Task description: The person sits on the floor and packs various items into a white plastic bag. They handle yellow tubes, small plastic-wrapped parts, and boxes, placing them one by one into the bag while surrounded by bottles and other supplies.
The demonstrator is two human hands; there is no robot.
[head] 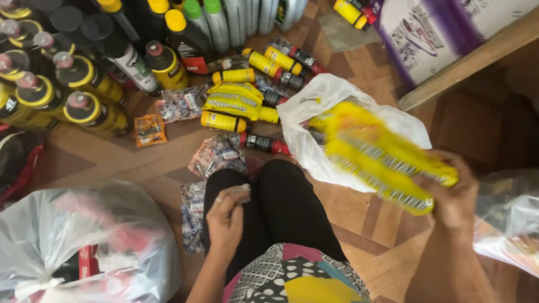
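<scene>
Packets, long, narrow and bright yellow with rows of dark bar marks, are bunched in the right hand, which is closed round their near end; they slant up and away to the left and are blurred, so their number cannot be told. Their far ends lie over the mouth of a thin, crinkled white plastic bag sitting on the floor, which is brown wood laid in angled parquet strips. The left hand rests on the person's black-trousered knee, fingers curled with a small pale item pinched at the fingertips; what it is cannot be made out. Ahead of the knees, on the floor, lie yellow tubes with dark caps, a flat yellow pack and small clear pouches of tiny bits. Further off to the left stand rows of dark round bottles with yellow collars, glossy and cylindrical, and grey-green bottles stand at the top. A large, translucent, knotted plastic sack sits near the left hand's side, showing red and pink shapes inside. A purple and white carton stands at upper right, well apart from both hands.
</scene>
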